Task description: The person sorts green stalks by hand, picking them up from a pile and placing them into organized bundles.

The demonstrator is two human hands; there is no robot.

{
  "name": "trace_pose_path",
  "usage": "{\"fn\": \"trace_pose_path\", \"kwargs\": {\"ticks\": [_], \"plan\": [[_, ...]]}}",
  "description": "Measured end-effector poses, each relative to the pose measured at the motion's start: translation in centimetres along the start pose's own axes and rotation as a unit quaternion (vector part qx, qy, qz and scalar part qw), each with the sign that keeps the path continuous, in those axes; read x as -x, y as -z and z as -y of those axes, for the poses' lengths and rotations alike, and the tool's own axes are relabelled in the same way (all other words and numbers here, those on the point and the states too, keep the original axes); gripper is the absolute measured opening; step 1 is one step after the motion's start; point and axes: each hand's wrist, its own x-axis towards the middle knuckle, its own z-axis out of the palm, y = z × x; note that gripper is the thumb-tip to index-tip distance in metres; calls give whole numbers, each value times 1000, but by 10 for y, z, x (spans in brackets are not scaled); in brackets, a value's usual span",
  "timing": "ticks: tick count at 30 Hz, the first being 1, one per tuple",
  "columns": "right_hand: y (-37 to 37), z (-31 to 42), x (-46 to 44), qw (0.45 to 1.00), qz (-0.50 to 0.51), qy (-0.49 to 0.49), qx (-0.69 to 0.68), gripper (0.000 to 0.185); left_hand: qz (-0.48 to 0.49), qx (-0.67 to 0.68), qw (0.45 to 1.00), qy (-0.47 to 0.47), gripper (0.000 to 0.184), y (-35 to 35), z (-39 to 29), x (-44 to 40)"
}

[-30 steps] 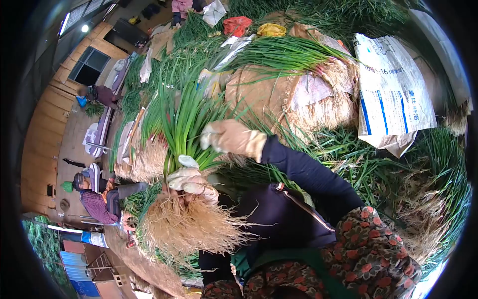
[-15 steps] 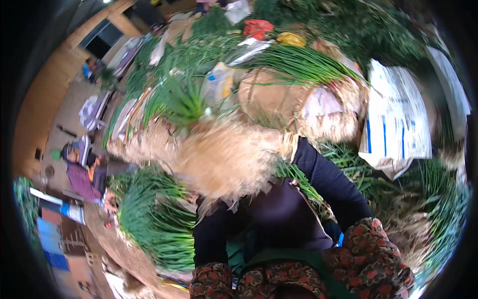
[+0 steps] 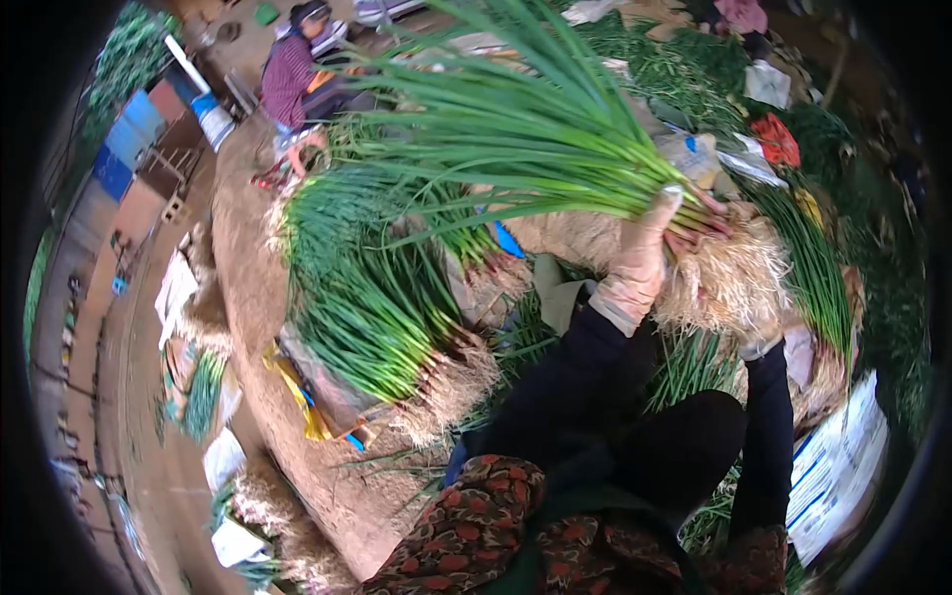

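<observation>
A large bunch of green onions (image 3: 585, 159) is held up in front of me, long leaves fanning to the upper left. My left hand (image 3: 645, 260), in a pale glove, is closed round the bunch just above its roots, thumb on top. At the right, the bunch ends in a shaggy mass of pale roots (image 3: 719, 273). My right hand (image 3: 762, 342) is at the underside of these roots, its fingers hidden behind them. Below and left of the held bunch, a pile of green onions (image 3: 387, 327) lies with its roots towards me.
A person (image 3: 297, 74) in a checked top sits at the upper left. A white sack with blue stripes (image 3: 841, 466) lies at the lower right. More green onions (image 3: 808, 263) rest beyond my right hand. A bare earth edge (image 3: 258, 268) runs down the left.
My view has turned to the left. The bunch, earlier blurred with its roots in front of me, is now raised with its leaves to the upper left and roots to the right.
</observation>
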Motion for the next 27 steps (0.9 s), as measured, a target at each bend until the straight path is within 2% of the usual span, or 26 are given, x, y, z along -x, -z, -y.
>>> {"fn": "trace_pose_path", "kwargs": {"ticks": [2,4,5,6,8,9,10,11,12,14,15,17,18,19,20,21,22,23,24,26,27], "plan": [[-29,2,-33,986,85,-86,-111,50,-79,-119,987,-80,29,32,-10,-6],[-62,9,-61,947,162,-175,-214,55,-54,-81,994,-42,27,50,-52,-11],[-87,46,-69,922,120,-278,-242,48,-59,-127,986,-90,29,54,-74,-8],[-111,82,-77,884,62,-374,-274,42,-53,-155,982,-96,29,55,-104,-4],[-101,60,-94,823,272,-328,-375,28,-61,-227,966,-110,33,90,-154,-3],[-105,75,-91,889,202,-301,-281,23,-82,-263,953,-123,33,106,-181,4],[-86,49,-86,911,197,-262,-251,19,-101,-300,939,-136,33,124,-208,13],[-67,25,-76,942,158,-263,-140,22,-161,-320,922,-144,37,145,-233,28],[-53,0,-60,941,78,-271,-186,25,-221,-340,902,-151,42,170,-255,47],[-9,-34,-29,921,39,-388,-5,28,-266,-284,913,-124,51,236,-290,93],[-2,-45,1,966,29,-256,32,32,-290,-267,912,-109,52,277,-303,128],[32,-76,39,921,60,-377,75,39,-354,-225,905,-73,51,338,-301,205],[45,-101,65,894,13,-445,58,37,-378,-188,905,-52,50,366,-285,246],[62,-119,87,883,39,-468,26,29,-397,-144,906,-35,50,389,-263,287],[58,-113,98,842,169,-391,330,29,-411,-97,906,-21,49,410,-244,324],[95,-171,137,799,323,-290,417,28,-422,-54,905,-13,49,429,-226,360],[95,-177,166,791,286,-316,439,28,-441,-26,897,-7,48,417,-211,369],[99,-180,188,807,220,-353,419,29,-531,-114,838,-50,43,404,-194,380],[105,-184,207,821,164,-373,401,29,-577,-84,812,15,37,471,-188,422],[111,-189,234,849,84,-358,381,32,-623,-90,777,11,31,464,-182,411],[109,-191,243,865,53,-330,374,34,-625,-106,773,-6,28,483,-180,416]]}}
